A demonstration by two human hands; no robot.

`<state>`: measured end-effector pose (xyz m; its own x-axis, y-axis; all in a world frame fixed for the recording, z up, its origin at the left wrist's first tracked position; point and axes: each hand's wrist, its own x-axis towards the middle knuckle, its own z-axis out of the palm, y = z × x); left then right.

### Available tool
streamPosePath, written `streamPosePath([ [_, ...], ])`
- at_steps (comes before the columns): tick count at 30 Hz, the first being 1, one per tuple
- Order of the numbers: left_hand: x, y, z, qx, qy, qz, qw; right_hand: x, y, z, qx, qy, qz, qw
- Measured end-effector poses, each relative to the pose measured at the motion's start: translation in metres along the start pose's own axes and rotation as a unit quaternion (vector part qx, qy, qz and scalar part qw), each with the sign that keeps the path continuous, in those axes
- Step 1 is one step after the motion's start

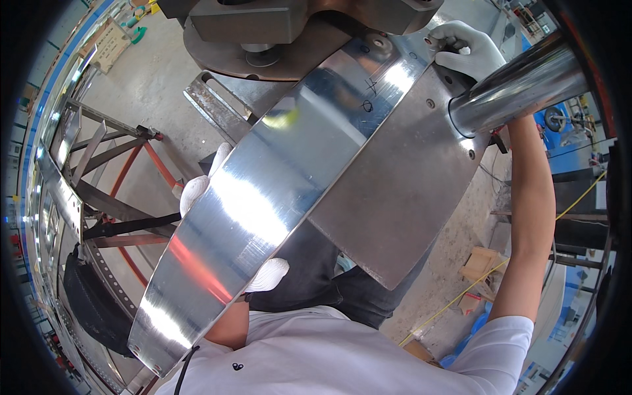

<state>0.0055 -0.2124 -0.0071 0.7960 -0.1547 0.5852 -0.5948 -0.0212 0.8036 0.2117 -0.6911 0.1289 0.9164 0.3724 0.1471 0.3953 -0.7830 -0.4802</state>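
Observation:
A long, shiny, curved sheet-metal strip [263, 171] slants from the lower left up to the machine head. My left hand [268, 275], in a white glove, grips it across its width from beneath, thumb at the near edge and fingertips at the far edge; the palm is hidden. At the strip's upper right end, my gloved right hand [471, 51] has its fingers curled at the edge and closed on it. Small pen marks [368, 95] show near that end. Under the strip lies a flat grey steel plate [388, 204].
A heavy dark machine head [250, 26] hangs over the strip's far end. At right, a polished steel column [520, 82] rises from the plate beside my right forearm. A red-and-black metal frame [125, 158] stands left. Cardboard boxes [479, 263] lie on the floor at right.

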Motion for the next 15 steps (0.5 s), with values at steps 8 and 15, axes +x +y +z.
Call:
streamPosePath([
  [8,-0.004,-0.008,0.007,-0.195,0.052,-0.050,0.978,0.001,0.004,0.002,-0.012,0.008,-0.003,1.000],
  [15,-0.009,-0.006,0.000,-0.123,0.055,-0.066,0.989,0.003,0.003,0.003,-0.028,0.013,-0.005,1.000],
])
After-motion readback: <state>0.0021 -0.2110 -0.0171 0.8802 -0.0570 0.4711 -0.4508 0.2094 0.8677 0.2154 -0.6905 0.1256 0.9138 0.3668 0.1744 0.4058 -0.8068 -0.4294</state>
